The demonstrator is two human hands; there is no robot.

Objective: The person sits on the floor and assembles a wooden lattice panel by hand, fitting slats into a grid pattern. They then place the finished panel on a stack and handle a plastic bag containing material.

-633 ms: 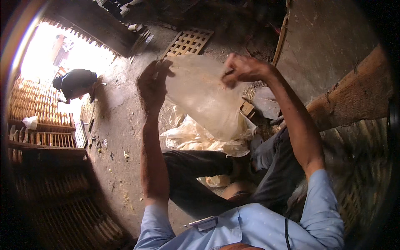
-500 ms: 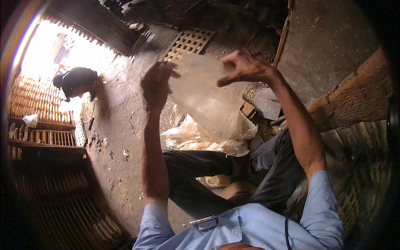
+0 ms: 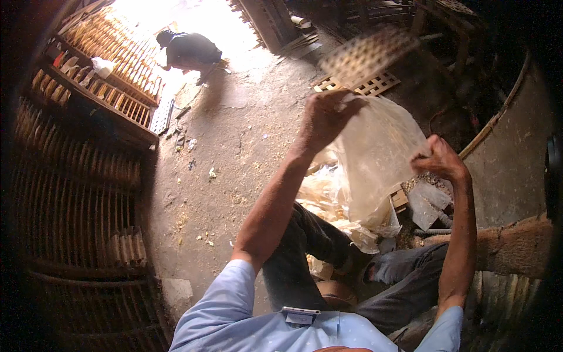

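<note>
Gripping a plastic bag (image 3: 375,158), left hand (image 3: 325,117) and right hand (image 3: 440,161) pinch its top corners above the floor (image 3: 234,135).

Light blue short-sleeved cotton shirt (image 3: 246,322) at six o'clock, small clipped tag (image 3: 300,317) on its chest, dark grey trousers (image 3: 305,252), bare forearms above.

Blown-out doorway glare, dark fisheye rim

Dusty concrete floor (image 3: 234,158), scattered debris bits (image 3: 212,173), wooden lattice panel (image 3: 369,86), pale plastic heap (image 3: 328,199)
</note>
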